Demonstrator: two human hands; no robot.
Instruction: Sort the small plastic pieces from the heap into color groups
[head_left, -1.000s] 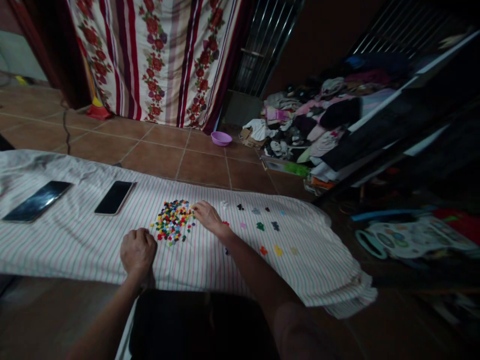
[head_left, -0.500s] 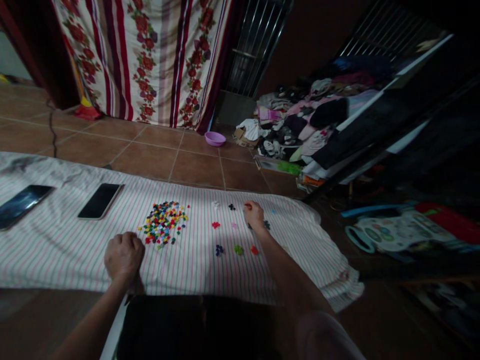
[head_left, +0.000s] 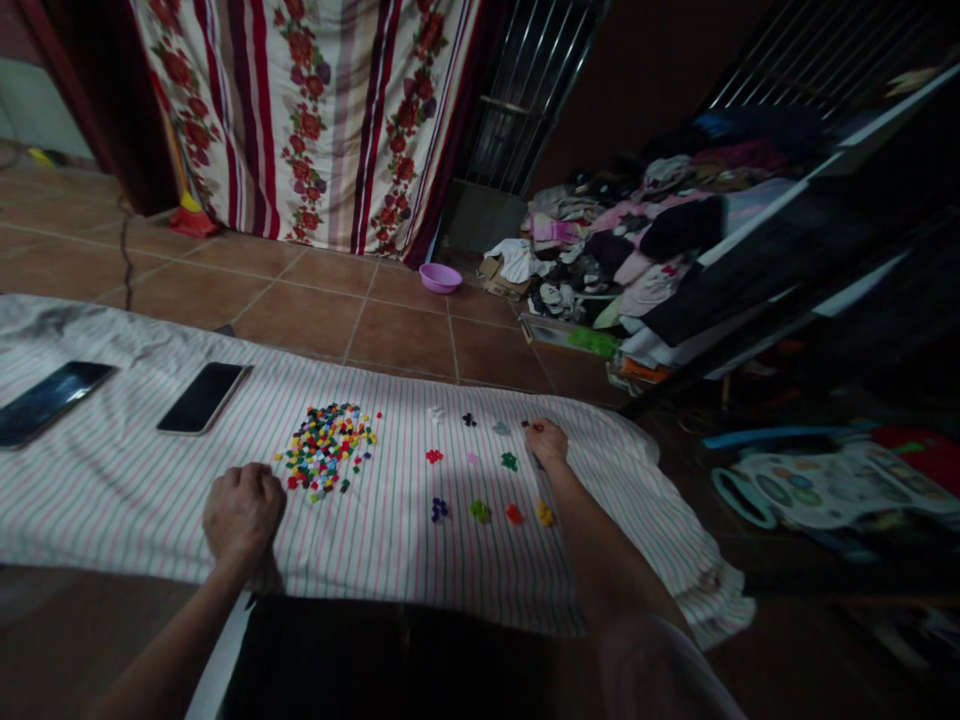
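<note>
Firstly, left of the heap of coloured pieces (head_left: 326,450), the left hand (head_left: 244,515) was seen closed into a fist, with nothing visibly held. Most pieces were left in the heap. Right of it, only small colour groups (head_left: 480,511) had been set out, and further right the right hand (head_left: 547,443) was seen with its fingers drawn narrow; any held piece could not be made out.

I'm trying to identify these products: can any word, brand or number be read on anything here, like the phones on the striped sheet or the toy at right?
No text can be read anywhere.
The two black-screened smartphones show no legible writing.
Any markings on the white and teal plastic baby toy are too blurred to read.
</note>
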